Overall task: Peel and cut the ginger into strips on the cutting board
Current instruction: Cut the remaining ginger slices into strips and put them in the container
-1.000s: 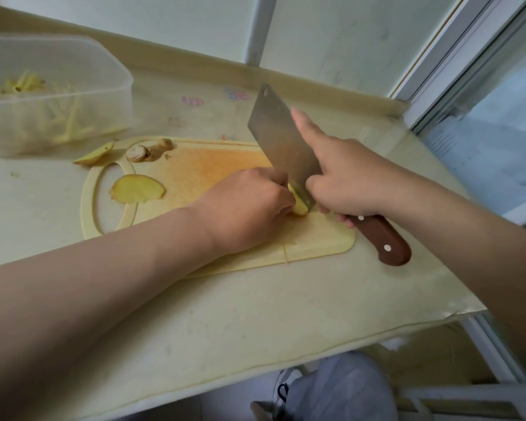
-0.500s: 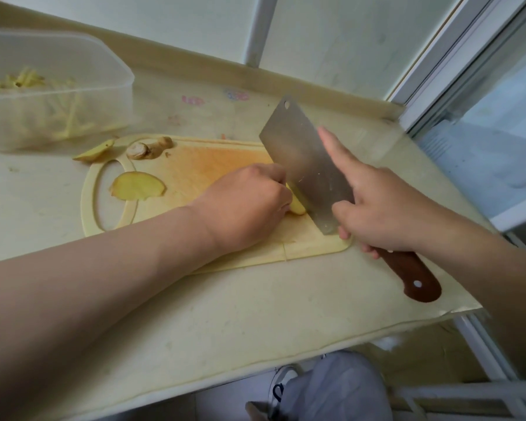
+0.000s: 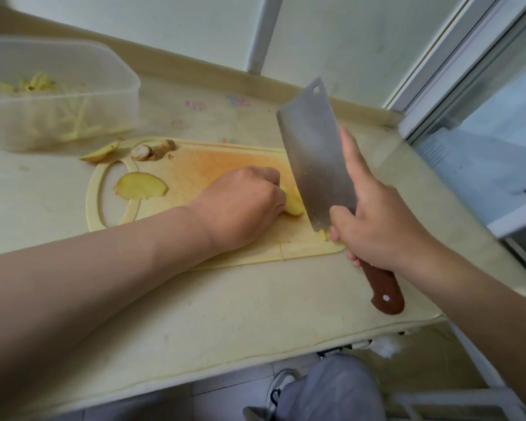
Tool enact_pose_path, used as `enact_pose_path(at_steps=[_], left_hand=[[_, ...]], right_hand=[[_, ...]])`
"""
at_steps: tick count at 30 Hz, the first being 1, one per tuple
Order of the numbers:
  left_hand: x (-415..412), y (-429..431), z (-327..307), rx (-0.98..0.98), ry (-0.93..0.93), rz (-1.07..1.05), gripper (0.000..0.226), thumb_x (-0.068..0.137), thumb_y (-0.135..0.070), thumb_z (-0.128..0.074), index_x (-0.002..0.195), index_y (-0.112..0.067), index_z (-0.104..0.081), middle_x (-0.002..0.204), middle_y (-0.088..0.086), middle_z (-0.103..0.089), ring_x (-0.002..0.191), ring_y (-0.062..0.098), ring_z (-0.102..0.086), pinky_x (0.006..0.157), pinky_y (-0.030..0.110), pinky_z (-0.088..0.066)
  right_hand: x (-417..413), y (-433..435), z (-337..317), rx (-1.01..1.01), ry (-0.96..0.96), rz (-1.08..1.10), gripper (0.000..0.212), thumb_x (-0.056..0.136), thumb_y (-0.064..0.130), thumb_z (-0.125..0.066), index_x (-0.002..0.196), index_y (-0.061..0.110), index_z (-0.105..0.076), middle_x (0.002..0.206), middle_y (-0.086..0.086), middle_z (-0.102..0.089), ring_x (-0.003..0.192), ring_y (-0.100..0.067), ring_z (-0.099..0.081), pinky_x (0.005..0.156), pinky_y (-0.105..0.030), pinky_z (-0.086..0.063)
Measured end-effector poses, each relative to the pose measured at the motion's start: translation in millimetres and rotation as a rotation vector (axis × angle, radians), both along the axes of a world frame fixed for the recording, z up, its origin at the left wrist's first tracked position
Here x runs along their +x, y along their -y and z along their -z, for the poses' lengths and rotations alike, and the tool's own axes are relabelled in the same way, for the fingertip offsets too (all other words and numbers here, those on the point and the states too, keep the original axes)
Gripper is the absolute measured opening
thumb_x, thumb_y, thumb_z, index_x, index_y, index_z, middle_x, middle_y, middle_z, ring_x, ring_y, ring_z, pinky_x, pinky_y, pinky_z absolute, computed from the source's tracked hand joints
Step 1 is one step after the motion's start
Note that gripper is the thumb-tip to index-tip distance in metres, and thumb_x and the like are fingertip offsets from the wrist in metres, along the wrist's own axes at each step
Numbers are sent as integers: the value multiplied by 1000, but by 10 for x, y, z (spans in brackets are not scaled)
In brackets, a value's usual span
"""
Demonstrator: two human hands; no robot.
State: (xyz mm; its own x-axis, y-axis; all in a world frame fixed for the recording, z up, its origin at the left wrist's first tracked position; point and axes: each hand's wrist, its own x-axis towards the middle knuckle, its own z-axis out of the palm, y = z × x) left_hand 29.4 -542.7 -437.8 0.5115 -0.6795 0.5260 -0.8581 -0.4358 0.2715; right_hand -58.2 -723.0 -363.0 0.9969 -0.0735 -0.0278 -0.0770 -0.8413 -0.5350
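Observation:
On the yellow cutting board (image 3: 213, 165) my left hand (image 3: 240, 205) holds down a peeled ginger piece (image 3: 293, 205) with curled fingers; most of the piece is hidden under the hand. My right hand (image 3: 377, 226) grips the brown handle of a steel cleaver (image 3: 313, 153), index finger stretched along the blade's spine. The blade stands just right of the ginger, its heel at the board's front right corner. A flat ginger slice (image 3: 142, 186) lies over the board's handle hole. An unpeeled knob (image 3: 152, 150) sits at the board's far edge.
A clear plastic tub (image 3: 58, 95) with ginger strips stands at the far left. A ginger peel (image 3: 101, 151) lies on the table beside the board. The table's edge runs close behind my right wrist, with a window frame (image 3: 468, 71) to the right. A wall backs the table.
The cleaver has slid right and toward me off the ginger, then lifted a little. My left hand has stayed on the ginger piece.

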Motion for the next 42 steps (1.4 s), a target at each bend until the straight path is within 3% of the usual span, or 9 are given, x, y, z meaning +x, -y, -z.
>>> enact_pose_path(at_steps=[7, 11, 14, 19, 23, 27, 32, 35, 42], left_hand=[[27, 14, 22, -2, 13, 0, 29, 86, -20, -49, 74, -7, -72, 80, 11, -61, 71, 34, -61, 57, 36, -50], [32, 35, 8, -3, 35, 6, 23, 82, -15, -53, 66, -8, -68, 74, 12, -60, 64, 34, -61, 52, 34, -46], [16, 21, -11, 10, 42, 26, 21, 81, -14, -55, 65, -8, -67, 72, 12, -60, 62, 34, -61, 49, 34, -49], [-14, -4, -13, 25, 31, -20, 28, 86, -21, -50, 73, -8, -71, 78, 12, -61, 70, 35, -62, 56, 39, -52], [-11, 8, -2, 24, -6, -37, 36, 88, -25, -42, 79, -8, -71, 87, 11, -62, 80, 36, -62, 63, 41, -51], [14, 22, 12, 25, 0, -21, 36, 88, -23, -41, 77, -6, -71, 85, 12, -61, 78, 37, -61, 62, 41, -50], [32, 24, 27, -6, 30, -13, 26, 83, -15, -50, 66, -7, -67, 75, 11, -59, 66, 35, -60, 52, 35, -47], [31, 26, 11, -11, 41, 4, 19, 78, -10, -57, 61, -8, -65, 70, 12, -58, 61, 34, -59, 49, 31, -42], [13, 25, 3, 13, 30, -16, 26, 84, -18, -51, 74, -8, -73, 78, 13, -63, 69, 37, -63, 55, 41, -53]], right_hand=[[116, -16, -142, -185, -129, -114, 103, 97, 6, -49, 152, 71, 10, 72, -11, -71, 45, -25, -66, 47, -40, -61], [332, -103, -238, -273, -243, -133, 103, 95, 5, -48, 154, 68, 10, 71, -14, -72, 42, -27, -65, 42, -40, -58], [501, -215, -226, -317, -214, -149, 106, 89, 2, -47, 159, 59, 8, 64, -14, -71, 41, -28, -66, 41, -37, -56], [332, -165, -58, -165, -38, -89, 105, 91, 2, -47, 158, 61, 7, 66, -13, -68, 45, -29, -66, 49, -45, -62], [47, -60, 30, -61, 56, -41, 104, 97, 4, -49, 152, 70, 9, 73, -29, -68, 51, -40, -64, 49, -48, -60], [-11, -38, 9, -73, 34, -47, 105, 99, 5, -50, 147, 76, 10, 75, -29, -68, 52, -41, -65, 47, -46, -60], [178, -38, -101, -169, -88, -109, 104, 97, 6, -49, 151, 72, 10, 75, -13, -72, 47, -25, -66, 46, -36, -60], [311, -95, -177, -217, -178, -126, 103, 96, 6, -49, 152, 70, 9, 73, -12, -72, 42, -22, -64, 41, -34, -55], [451, -190, -100, -164, -110, -106, 106, 87, 3, -48, 157, 63, 4, 70, -14, -72, 46, -31, -68, 46, -44, -61]])
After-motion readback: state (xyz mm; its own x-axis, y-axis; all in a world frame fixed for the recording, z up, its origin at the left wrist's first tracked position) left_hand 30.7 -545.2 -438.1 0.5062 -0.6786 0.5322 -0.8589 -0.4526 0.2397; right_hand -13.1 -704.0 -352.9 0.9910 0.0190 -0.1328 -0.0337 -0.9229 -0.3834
